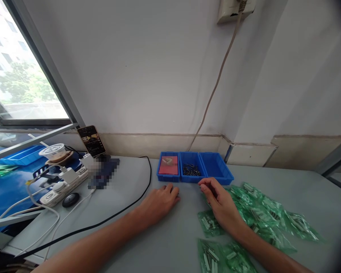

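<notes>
The right hand rests just in front of the middle blue tray. Its thumb and forefinger are pinched shut on a tiny dark pin, held close to the tray's front wall. The other fingers are curled under. Inside the tray lies a small heap of similar dark pins.

The left hand lies in front of and a little left of that tray, palm down on the grey table. Its fingers are loosely spread and grip nothing.

Green bags of small metal parts are scattered in front of and to the right of the tray. The heel and wrist of the right hand rest on some of them.

Touching the middle tray's left side is a left tray holding a red pad with a small pale piece on it. A right tray touches its other side.

A black cable curves across the table to the tray's left. Well to the left of the tray are a white power strip with plugs in it, a phone propped upright, and a lidded cup. A window lies beyond them. Behind the tray a beige cord climbs the wall to a wall box.
</notes>
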A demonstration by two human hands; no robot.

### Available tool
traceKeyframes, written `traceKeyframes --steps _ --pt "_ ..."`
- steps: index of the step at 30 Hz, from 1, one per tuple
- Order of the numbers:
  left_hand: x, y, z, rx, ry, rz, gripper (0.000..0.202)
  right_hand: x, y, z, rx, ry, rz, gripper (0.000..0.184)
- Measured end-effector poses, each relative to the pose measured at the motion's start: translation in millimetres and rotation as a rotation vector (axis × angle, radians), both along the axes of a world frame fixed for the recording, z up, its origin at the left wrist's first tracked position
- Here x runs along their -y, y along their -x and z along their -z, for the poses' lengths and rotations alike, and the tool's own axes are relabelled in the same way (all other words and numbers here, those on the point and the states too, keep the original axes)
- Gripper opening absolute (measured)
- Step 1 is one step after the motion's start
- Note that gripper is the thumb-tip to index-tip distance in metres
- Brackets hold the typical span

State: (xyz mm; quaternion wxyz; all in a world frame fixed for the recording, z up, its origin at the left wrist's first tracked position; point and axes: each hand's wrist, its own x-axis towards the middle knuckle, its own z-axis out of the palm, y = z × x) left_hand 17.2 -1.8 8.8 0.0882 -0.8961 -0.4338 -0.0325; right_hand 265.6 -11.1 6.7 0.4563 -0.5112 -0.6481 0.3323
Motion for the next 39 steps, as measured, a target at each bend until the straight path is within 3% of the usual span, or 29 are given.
traceKeyframes --steps 16,31,39 --pt "2 -4 3.2 -0.074 -0.054 0.040 0.016 -2 -2 3.0 -0.012 0.030 -0.001 0.034" --pt "-4 3 9.2 0.065 -0.090 0.141 0.027 1 -2 3.4 -0.098 0.055 0.032 0.040" --pt "-10 8 5.5 0.110 -0.047 0.182 0.032 3 -2 -2.3 -0.128 0.032 0.053 0.038"
